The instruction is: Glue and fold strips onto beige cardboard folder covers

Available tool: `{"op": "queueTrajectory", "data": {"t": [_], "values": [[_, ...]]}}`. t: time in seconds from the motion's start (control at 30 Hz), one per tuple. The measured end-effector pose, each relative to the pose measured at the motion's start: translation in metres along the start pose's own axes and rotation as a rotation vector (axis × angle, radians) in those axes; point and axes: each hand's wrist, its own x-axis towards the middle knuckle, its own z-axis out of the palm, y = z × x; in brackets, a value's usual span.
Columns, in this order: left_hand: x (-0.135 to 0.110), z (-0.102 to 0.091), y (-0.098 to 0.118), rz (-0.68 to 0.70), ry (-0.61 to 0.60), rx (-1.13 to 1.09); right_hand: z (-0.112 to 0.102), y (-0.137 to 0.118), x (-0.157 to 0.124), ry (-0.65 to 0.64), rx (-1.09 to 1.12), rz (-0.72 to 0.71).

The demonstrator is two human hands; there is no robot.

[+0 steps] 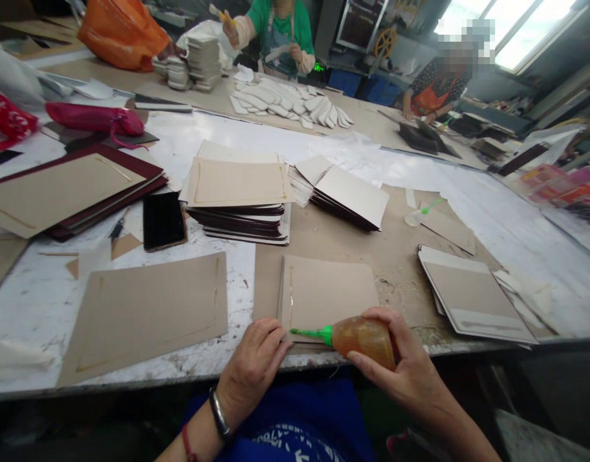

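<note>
No word can be read with certainty from where I stand. Below the table's (pixel 324 138) near edge, the wearer's blue garment (pixel 295 414) carries white print: a curved row of small characters with larger marks beneath, too blurred to spell out. Toward the table's far left corner, a red bag (pixel 9 122) shows pale, letter-like shapes, cut off by the view. At the table's right side, pink and orange packaging (pixel 555 183) is smeared. Past the far edge, small green glowing marks (pixel 319 66) are too tiny to decipher.
</note>
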Motion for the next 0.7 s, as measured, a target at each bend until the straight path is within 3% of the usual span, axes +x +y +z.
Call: {"op": "queueTrajectory", "data": {"t": [0.7], "values": [[-0.002,-0.001,-0.005,0.088,-0.027,0.049,-0.045,0.039,-0.040,0.079,0.045,0.303]]}}
